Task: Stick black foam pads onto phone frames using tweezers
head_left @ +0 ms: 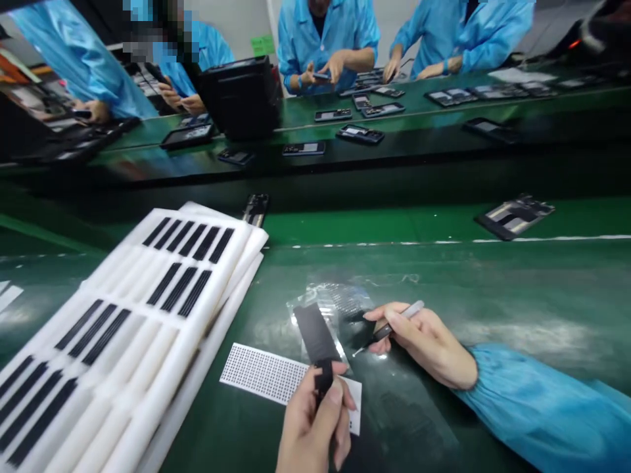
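My left hand, at the bottom centre, pinches a small black piece between thumb and fingers. It sits over a white sheet with rows of small black dots. Just beyond it, a dark grey rectangular sheet lies on clear plastic film. My right hand is closed around a slim pair of tweezers, grey at the back and dark towards the front. Their thin tip points down and left, apart from the black piece. The fingers partly hide both held things.
Stacked white foam trays with black strips in slots stand at the left. Phone assemblies lie on the green ledge, one at the right and one behind the trays. Across the raised bench, people in blue smocks handle phone parts near a black bin.
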Demonstrator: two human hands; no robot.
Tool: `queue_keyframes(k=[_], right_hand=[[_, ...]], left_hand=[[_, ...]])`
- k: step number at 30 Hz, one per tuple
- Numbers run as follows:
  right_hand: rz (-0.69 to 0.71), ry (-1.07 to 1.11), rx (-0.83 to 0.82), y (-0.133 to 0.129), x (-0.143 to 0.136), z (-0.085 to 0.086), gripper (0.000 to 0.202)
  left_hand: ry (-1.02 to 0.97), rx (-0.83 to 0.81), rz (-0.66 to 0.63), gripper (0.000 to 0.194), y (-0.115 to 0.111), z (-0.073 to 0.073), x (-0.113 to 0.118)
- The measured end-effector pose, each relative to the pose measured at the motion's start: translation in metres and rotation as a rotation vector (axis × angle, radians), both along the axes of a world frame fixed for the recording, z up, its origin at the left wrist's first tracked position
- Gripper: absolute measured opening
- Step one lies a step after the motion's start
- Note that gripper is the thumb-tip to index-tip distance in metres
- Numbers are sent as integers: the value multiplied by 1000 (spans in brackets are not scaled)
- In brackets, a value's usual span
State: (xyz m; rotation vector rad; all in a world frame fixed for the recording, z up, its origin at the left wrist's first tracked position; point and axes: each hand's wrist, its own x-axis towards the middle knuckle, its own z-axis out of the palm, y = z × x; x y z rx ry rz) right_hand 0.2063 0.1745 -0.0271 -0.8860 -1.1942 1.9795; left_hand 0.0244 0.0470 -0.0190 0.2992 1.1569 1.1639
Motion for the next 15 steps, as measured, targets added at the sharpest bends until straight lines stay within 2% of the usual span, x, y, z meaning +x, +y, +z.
queue_keyframes(k=[6, 9, 11, 15], right_hand=[[11, 2, 20, -9, -6, -2, 36], [-44, 31, -3, -14, -8, 2, 37], [-123, 53, -10, -22, -5, 6, 37], [-329, 121, 13, -53, 12, 17, 35]], left_hand=[[19, 40, -12, 39, -2, -2, -4], [101, 64, -13, 42, -3, -7, -5], [235, 117, -27, 43, -5, -12, -5], [701, 226, -132, 40, -12, -26, -17]])
